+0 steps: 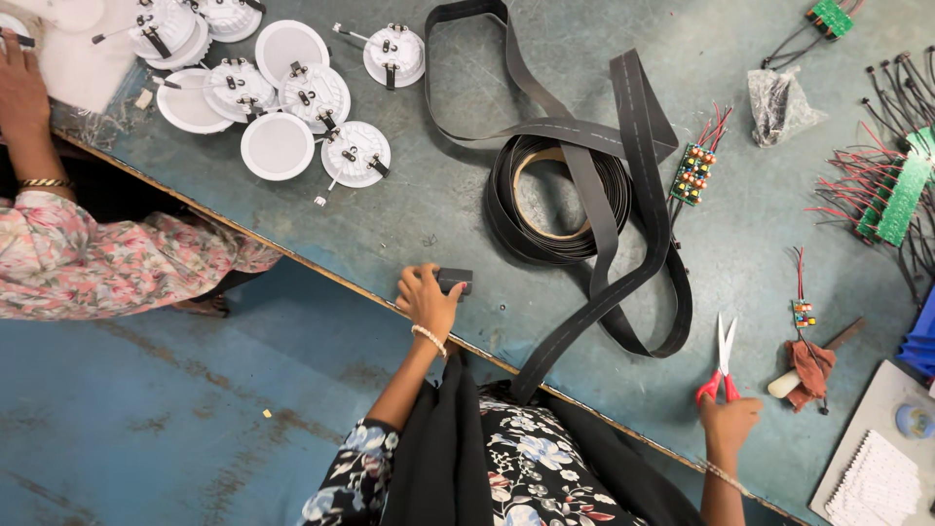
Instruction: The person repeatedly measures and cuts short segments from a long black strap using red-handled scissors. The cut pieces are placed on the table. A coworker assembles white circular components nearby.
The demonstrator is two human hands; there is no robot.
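Left hand on a small black block, right hand on red-handled scissors, both at the near edge of the surface.

I see my left hand (426,300) with its fingers closed over the small black block (454,281) just inside the near edge; it looks rigid and light, best pinched across its short sides. My right hand (729,421) has its fingers curled through the scissors (722,360), blades open and pointing away; hard, sharp, held by the loops. The black flat strap (623,282) between them looks limp and slithery and trails over the near edge.
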